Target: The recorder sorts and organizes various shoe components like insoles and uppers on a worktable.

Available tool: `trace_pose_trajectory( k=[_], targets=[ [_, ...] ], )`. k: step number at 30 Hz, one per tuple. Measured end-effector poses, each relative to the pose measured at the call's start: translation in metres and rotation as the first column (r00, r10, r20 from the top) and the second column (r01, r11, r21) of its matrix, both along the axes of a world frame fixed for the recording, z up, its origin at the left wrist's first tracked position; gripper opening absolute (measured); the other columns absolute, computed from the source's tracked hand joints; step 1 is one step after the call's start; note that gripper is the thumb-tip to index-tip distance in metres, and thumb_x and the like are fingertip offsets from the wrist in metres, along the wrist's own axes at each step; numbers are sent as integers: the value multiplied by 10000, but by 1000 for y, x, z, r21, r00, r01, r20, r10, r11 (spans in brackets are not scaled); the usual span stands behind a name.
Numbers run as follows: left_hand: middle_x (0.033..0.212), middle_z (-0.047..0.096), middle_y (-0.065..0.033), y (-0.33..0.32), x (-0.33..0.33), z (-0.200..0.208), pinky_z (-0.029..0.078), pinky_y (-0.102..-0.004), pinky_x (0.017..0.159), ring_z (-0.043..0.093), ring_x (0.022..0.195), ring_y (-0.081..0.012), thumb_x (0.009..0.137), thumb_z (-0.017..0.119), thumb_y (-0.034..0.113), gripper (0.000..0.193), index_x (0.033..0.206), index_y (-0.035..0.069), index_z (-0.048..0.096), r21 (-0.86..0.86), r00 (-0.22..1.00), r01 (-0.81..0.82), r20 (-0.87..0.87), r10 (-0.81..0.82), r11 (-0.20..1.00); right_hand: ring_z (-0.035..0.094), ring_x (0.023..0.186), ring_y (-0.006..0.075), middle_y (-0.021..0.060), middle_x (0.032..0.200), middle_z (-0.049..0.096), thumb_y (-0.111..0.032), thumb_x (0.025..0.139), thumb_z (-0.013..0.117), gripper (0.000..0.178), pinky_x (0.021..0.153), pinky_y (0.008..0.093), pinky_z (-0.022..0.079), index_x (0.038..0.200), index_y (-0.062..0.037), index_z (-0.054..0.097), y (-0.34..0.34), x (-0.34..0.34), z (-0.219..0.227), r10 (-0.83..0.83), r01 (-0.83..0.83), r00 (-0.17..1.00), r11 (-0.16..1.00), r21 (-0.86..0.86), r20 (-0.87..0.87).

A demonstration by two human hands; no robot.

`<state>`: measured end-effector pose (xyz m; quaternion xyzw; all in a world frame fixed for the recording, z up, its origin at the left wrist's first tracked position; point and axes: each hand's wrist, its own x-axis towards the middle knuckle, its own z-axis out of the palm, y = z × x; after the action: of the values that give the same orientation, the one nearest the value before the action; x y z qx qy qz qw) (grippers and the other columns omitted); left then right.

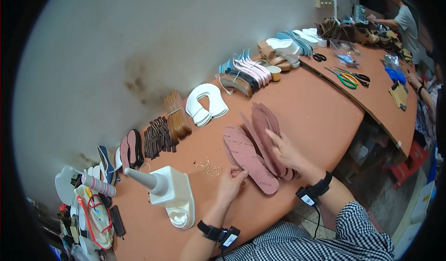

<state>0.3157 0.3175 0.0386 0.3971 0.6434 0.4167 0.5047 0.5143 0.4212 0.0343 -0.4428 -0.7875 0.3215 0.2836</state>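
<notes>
Pink shoe insoles lie and lean in front of me, with marks printed on their tops. Flat on the left is a pile, its top insole (246, 156) reaching toward the table's near edge. Beside it, a bundle of insoles (266, 119) leans up on edge. My left hand (231, 184) is closed, thumb and fingers pinching the near-left edge of the flat insoles. Against the right side of the leaning bundle rests my right hand (287, 153), its visible fingers stretched out and apart. Some of its fingers are hard to make out.
A white glue container (172, 191) with a grey cone stands left of my left hand. Small scraps (209, 167) lie near it. White U-shaped pieces (206, 104), brown strips (176, 117) and shoe parts line the wall. Scissors (346, 78) lie on the right-hand table (344, 66), where other people work.
</notes>
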Motion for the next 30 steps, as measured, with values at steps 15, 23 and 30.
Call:
trace_pose_trajectory(
  k=[15,23,30],
  targets=[
    [667,534,-26,30,13,-21,433,-210,434,490,485,-85,730,656,13,365,1004,5,415,74,893,-372,301,335,925,232,1280,308,232,1383,186,-62,707,595,854,1043,346,211,1377,-9,68,20,31,-22,87,-176,918,964,-202,-386],
    [672,515,-14,43,15,-24,450,-194,417,498,501,-70,770,606,10,284,985,6,419,91,882,-368,348,316,925,107,1332,251,209,1424,99,-54,690,611,897,1061,305,124,1376,17,38,21,31,-19,-47,-202,857,886,-418,-513],
    [679,525,-16,23,12,-32,459,-198,456,509,528,-73,782,608,46,256,979,2,450,72,902,-295,351,253,953,137,1326,296,237,1412,126,-64,693,587,858,1069,333,154,1366,34,64,13,14,-3,67,-139,965,951,-278,-252]
  ],
)
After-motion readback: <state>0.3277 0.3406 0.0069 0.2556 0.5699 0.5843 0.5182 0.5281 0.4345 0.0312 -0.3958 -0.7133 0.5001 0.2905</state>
